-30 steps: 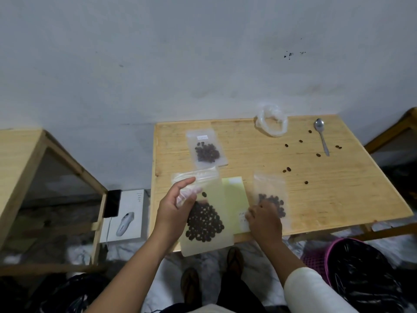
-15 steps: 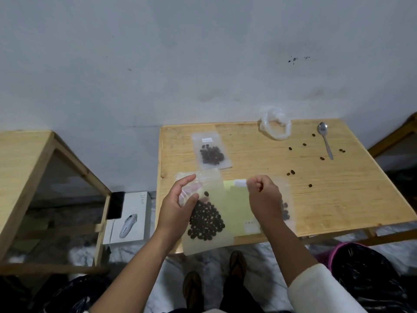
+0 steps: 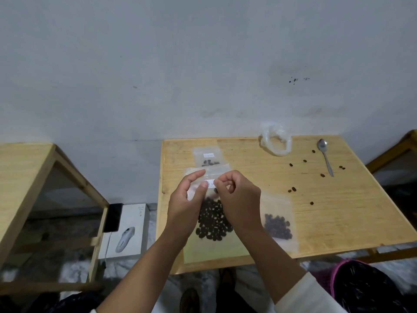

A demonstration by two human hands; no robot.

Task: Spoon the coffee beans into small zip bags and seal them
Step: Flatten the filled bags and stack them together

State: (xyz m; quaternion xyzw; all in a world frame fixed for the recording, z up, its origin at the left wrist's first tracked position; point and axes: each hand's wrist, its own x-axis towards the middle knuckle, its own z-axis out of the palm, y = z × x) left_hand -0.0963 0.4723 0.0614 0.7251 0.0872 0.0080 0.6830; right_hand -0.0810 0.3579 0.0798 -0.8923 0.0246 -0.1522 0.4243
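A clear zip bag of coffee beans (image 3: 212,219) hangs upright over the table's near edge. My left hand (image 3: 188,199) pinches its upper left part. My right hand (image 3: 239,197) pinches it near a small white label by the top strip. Behind the held bag lies a pale green sheet (image 3: 212,251). A second small bag with beans (image 3: 278,224) lies flat to the right of my right hand. A third labelled bag (image 3: 207,155) lies farther back. The metal spoon (image 3: 325,155) rests at the far right. Several loose beans (image 3: 293,189) are scattered on the wooden table (image 3: 338,213).
A crumpled clear plastic bag (image 3: 275,141) sits at the table's back edge by the wall. Left of the table stand a white box (image 3: 126,231) on the floor and another wooden table (image 3: 24,168). A pink-rimmed bin with a black liner (image 3: 370,288) stands at lower right.
My right hand left the bag on the right, rose and came across to the held bag's top. My left hand lifted the held bag higher, in front of the far bag.
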